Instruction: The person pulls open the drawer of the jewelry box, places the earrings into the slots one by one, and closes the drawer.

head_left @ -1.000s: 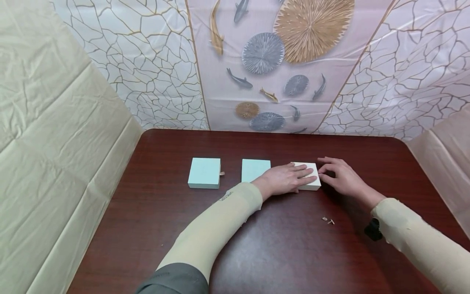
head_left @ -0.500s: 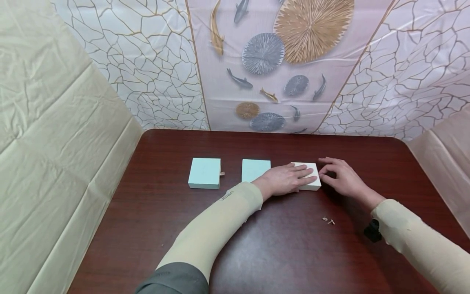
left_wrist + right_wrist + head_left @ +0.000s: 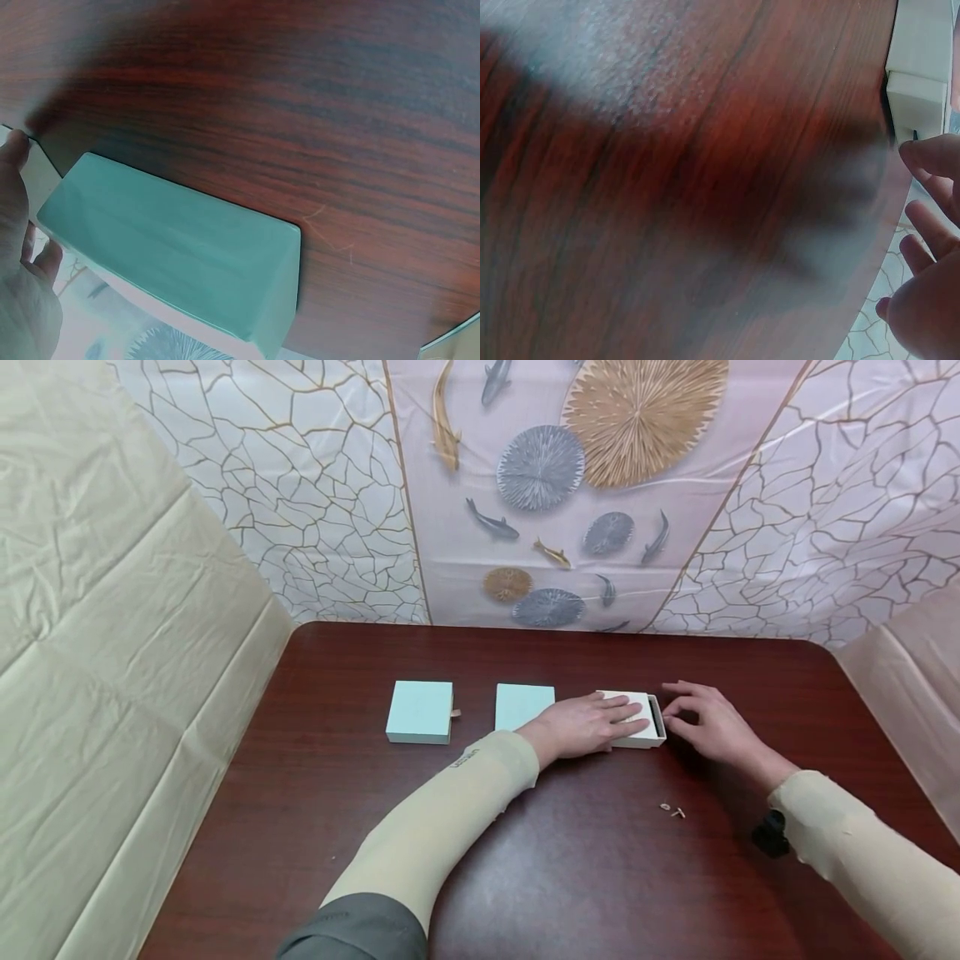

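My left hand (image 3: pixel 573 727) lies over a small white drawer box (image 3: pixel 637 700) with its fingers spread straight across the top. In the left wrist view its thumb meets the side of that box (image 3: pixel 41 176). The inner drawer (image 3: pixel 658 744) sticks out a little on the right, showing a dark inside. At the drawer's end my right hand (image 3: pixel 708 722) pinches with thumb and forefinger, the other fingers loosely bent; the pull tab there is hidden by the fingertips. Seen from the right wrist, the fingertips sit right at the end of the pale drawer (image 3: pixel 915 101).
A mint-green box (image 3: pixel 523 706) stands under my left forearm's far side, partly covered by the hand. Farther left is another mint-green box (image 3: pixel 420 710) with a ribbon tab (image 3: pixel 455 713). Two tiny pale pieces (image 3: pixel 678 813) lie on the dark wooden table (image 3: pixel 600 877) nearer me.
My right hand has moved slightly right, and the drawer has slid partly out of the white box. The left hand has stayed on top of the box.
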`<state>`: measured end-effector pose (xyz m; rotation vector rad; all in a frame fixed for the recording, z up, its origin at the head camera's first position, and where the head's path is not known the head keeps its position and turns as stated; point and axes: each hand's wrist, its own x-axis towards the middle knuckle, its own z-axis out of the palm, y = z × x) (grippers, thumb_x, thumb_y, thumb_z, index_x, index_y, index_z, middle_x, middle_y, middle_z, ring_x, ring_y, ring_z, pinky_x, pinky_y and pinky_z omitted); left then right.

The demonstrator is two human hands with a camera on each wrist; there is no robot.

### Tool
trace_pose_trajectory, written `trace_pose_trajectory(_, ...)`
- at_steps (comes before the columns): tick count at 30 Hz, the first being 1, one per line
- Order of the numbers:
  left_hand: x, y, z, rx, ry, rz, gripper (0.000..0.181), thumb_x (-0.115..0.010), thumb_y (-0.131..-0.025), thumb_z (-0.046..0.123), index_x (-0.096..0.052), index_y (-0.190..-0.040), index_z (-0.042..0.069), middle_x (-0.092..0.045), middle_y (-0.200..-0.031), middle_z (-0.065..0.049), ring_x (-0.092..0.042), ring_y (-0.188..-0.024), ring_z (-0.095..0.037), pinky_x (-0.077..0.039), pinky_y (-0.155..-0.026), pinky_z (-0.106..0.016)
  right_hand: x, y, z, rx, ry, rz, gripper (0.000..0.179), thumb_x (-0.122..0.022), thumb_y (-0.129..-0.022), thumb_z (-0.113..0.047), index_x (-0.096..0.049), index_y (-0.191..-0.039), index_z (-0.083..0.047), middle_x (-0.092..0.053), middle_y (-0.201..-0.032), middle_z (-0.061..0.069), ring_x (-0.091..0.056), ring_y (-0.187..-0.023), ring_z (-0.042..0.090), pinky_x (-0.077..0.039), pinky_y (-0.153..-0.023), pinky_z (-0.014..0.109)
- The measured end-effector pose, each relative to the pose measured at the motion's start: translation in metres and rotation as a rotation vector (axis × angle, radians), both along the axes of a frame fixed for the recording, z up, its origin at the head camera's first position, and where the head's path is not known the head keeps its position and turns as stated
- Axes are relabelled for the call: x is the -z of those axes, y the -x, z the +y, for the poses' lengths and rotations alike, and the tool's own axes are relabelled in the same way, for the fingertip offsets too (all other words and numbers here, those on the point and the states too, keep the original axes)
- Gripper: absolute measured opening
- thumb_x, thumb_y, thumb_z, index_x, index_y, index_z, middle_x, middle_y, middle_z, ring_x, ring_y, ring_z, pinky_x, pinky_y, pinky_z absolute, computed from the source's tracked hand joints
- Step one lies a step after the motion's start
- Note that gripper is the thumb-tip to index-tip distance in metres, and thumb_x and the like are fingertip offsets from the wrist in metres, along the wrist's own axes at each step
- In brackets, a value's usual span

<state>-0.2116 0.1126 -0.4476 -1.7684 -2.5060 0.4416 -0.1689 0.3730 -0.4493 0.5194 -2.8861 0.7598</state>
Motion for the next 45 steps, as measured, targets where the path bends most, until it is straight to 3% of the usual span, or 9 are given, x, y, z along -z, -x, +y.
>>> trace_pose_trajectory(33,-0.001,-0.001,0.001,-0.007,0.025,-0.013,0.065,-0.047,-0.116,0.040,-0.020,-0.173,0.027,-0.019,-0.179,0.001,-0.018,-0.164,-0.016,-0.024,-0.131,-0.037,0.001,-0.003,0.019,0.028,-0.026,0.044,0.009,-0.076,-0.090,0.003,-0.078,-0.088,-0.006,-0.063,-0.137,0.032,-0.047,-0.135,0.059,-0.035,-0.103,0.072)
trace_pose_trajectory(45,0.000,-0.001,-0.001,0.002,0.000,0.000,0.064,-0.049,-0.115,0.040,-0.025,-0.172,0.027,-0.024,-0.178,0.000,-0.022,-0.164,-0.017,-0.026,-0.131,-0.037,0.002,-0.003,0.023,0.040,-0.035,0.061,0.011,-0.076,-0.089,0.004,-0.078,-0.087,-0.007,-0.063,-0.137,0.031,-0.047,-0.134,0.059,-0.035,-0.103,0.071)
